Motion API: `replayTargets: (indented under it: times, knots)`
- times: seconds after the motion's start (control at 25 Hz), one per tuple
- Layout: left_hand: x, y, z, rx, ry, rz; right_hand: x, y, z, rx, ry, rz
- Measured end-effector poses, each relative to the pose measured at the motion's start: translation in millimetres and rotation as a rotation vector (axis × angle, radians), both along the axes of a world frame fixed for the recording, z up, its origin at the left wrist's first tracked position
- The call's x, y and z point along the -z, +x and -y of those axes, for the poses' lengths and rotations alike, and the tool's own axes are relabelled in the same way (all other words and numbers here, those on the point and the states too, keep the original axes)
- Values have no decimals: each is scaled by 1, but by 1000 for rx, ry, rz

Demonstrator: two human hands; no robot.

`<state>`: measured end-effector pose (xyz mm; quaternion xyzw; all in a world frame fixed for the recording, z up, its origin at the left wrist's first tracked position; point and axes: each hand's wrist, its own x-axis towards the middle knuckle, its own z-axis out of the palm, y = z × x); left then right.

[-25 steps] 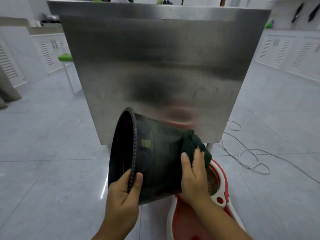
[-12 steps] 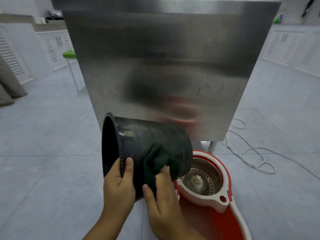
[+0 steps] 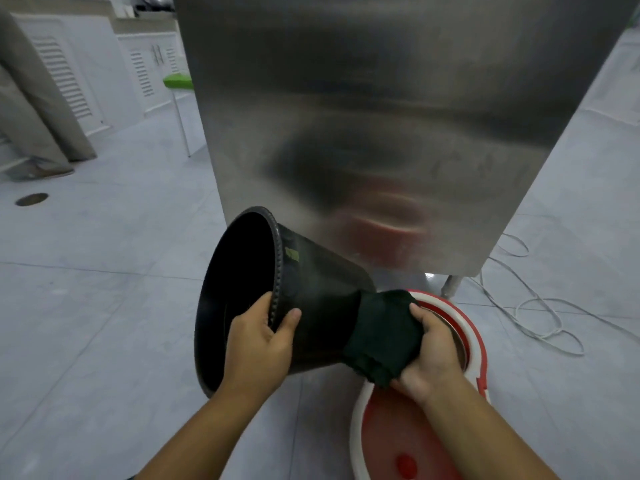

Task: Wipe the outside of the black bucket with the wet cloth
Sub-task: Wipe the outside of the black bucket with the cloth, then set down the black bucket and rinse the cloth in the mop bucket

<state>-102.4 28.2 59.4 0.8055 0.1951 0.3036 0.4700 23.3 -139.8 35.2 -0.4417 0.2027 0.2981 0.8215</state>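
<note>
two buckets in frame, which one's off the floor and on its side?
The black bucket, held tipped sideways by the left hand at its rim. The red-and-white mop bucket sits upright on the floor.

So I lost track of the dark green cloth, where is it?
Head view, right of centre: dark green cloth in the right hand, pressed on the black plastic bucket base.

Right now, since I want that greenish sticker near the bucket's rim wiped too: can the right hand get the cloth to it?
Probably yes. The right hand presses the cloth at the bucket base; the sticker lies up bare wall, and the left hand grips the rim lower down.
</note>
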Motion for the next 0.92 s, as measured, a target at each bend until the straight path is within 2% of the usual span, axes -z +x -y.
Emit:
replayTargets:
  times: [0.16, 0.36, 0.44, 0.64, 0.92]
  knots:
    - [14, 5, -24, -101, 211, -119, -7, 2, 12, -15, 80, 38]
    - [49, 20, -34, -74, 418, -491, -21, 8, 27, -28, 97, 46]
    - [62, 26, -29, -35, 475, -584, -24, 9, 29, -26, 82, 54]
    - [90, 37, -12, 88, 643, -717, -23, 15, 33, -28, 69, 59]
    - [120, 42, -3, 132, 709, -818, -27, 15, 39, -54, 76, 80]
